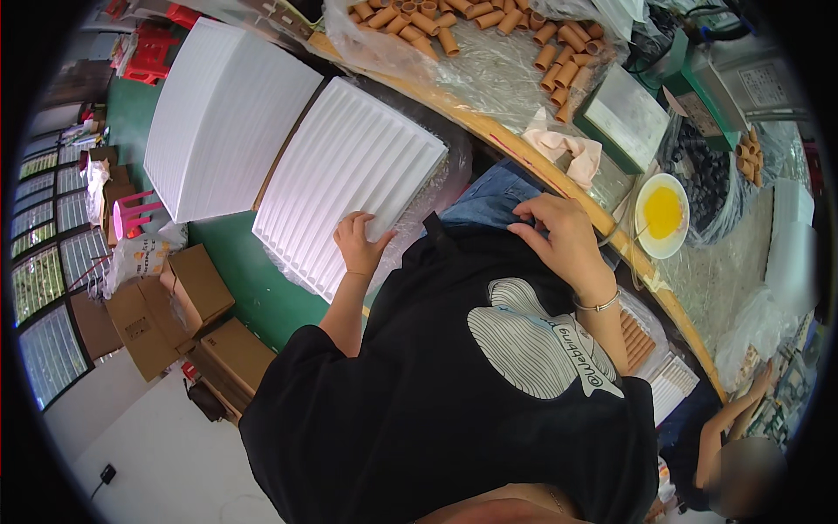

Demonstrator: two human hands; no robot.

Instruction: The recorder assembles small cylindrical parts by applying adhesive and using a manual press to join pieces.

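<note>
My left hand (358, 247) is over the near edge of a white ribbed foam tray (336, 179), fingers curled a little and apart, holding nothing I can see. Whether it touches the tray I cannot tell. My right hand (563, 240), with a bracelet at the wrist, hovers above my lap beside the table's wooden edge (646, 262). Its thumb and fingers are bent with a gap between them, and nothing shows in it. To the right of this hand stands a white bowl (679, 247) of yellow liquid with a thin stick in it.
Brown tubes (448, 41) lie on plastic film at the far side. A green-sided metal block (624, 118), a crumpled cloth (567, 153) and a bag of black pieces (707, 175) share the table. White foam sheets (227, 113) stand left; cardboard boxes (196, 288) sit behind. A co-worker's arm (733, 419) shows lower right.
</note>
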